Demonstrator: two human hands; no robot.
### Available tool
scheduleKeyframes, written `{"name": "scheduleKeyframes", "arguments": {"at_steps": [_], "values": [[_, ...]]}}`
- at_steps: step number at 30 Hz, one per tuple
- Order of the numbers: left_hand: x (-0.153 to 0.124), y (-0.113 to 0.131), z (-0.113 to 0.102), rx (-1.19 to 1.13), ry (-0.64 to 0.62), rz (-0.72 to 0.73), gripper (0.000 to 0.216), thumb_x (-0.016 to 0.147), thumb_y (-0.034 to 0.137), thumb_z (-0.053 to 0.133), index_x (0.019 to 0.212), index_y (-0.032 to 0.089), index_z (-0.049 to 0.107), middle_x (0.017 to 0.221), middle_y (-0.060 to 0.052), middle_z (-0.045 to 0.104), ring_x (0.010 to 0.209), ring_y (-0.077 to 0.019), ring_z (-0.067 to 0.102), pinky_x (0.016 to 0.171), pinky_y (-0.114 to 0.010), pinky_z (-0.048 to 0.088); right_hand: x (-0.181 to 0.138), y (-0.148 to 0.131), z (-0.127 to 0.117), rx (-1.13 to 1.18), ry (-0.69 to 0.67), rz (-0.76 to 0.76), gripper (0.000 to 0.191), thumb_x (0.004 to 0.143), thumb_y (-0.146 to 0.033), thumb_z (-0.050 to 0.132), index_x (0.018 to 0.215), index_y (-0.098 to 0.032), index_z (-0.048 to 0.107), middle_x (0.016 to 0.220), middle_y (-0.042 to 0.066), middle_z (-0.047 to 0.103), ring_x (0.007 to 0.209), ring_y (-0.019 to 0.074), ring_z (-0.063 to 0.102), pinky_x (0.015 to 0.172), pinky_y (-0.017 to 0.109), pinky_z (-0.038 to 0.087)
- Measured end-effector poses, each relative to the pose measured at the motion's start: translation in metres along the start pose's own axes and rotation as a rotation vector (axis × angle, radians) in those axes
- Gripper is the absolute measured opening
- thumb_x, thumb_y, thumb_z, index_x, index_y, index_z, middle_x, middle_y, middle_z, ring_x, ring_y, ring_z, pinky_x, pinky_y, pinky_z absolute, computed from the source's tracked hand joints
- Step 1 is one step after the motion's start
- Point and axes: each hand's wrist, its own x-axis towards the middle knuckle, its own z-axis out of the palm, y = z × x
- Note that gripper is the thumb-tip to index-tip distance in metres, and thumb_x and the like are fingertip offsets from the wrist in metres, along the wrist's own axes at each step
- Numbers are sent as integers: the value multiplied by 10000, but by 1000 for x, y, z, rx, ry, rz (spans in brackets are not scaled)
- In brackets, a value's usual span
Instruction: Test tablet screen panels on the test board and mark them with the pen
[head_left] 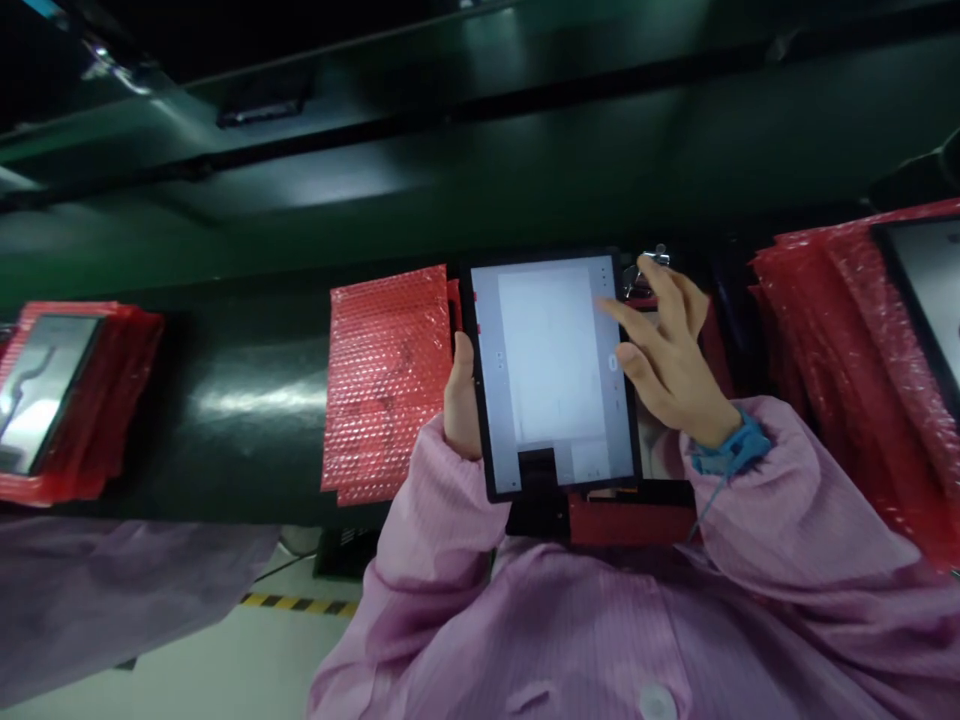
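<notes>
The left hand (pixel 461 400) is gripping the tablet (pixel 551 370) by its left edge, just left of the frame's centre, thumb along the bezel and the other fingers hidden behind; the tablet is sitting upright in the middle of the frame, raised over the dark surface (pixel 240 400), its screen glowing pale grey. The right hand (pixel 664 345) is hovering at the screen's right side, fingers (pixel 626 322) loose and spread, grasping nothing, one fingertip touching near the right edge; a blue wrist strap (pixel 731 450) is circling that wrist above the pink sleeve (pixel 795 510). Just left of the tablet a red bubble-wrap bag (pixel 386 380) is lying flat; at far left a second tablet (pixel 41 385) is resting on more red bags; at right, a stack of red bags (pixel 847 340) is carrying a third tablet (pixel 930 290).
</notes>
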Motion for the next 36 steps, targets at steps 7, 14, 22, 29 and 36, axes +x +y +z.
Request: {"name": "scheduleKeyframes", "arguments": {"at_steps": [7,14,22,29,36], "values": [[-2,-3,-2,55,-21,32,768,960,728,285,1364,171,626,1257,-132,715,1420,-352,467,1113,-497,449,-2,-10,-1,17,-60,-188,403,1051,-468,340,1322,-332,607,1682,-67,159,1469,317,256,1191,569,284],[-3,-2,2,34,-5,11,765,980,705,210,1333,182,642,1231,-136,724,1392,-348,502,1068,-513,490,-3,-7,3,-17,-29,-113,551,1038,-574,280,1540,-360,355,1687,-25,114,1466,352,243,1176,618,284],[-1,-4,-5,82,25,-1,775,922,770,324,1409,217,565,1299,-129,692,1397,-372,490,1067,-520,488,-5,-27,3,1,-85,-293,533,1020,-621,266,1399,-334,507,1684,-9,144,1476,333,272,1162,594,352],[-3,-2,-2,60,-4,-8,747,951,732,306,1430,215,554,1300,-118,694,1422,-373,462,1103,-516,453,-6,-39,4,0,-216,-294,663,945,-749,367,1433,-331,526,1673,31,225,1518,375,206,1227,644,219],[-4,-2,0,5,5,-52,765,941,750,305,1446,228,545,1334,-112,679,1430,-379,448,1097,-514,453,-7,-37,5,12,-242,-223,694,891,-805,412,1455,-409,492,1666,-6,260,1538,377,179,1245,661,134]]}}
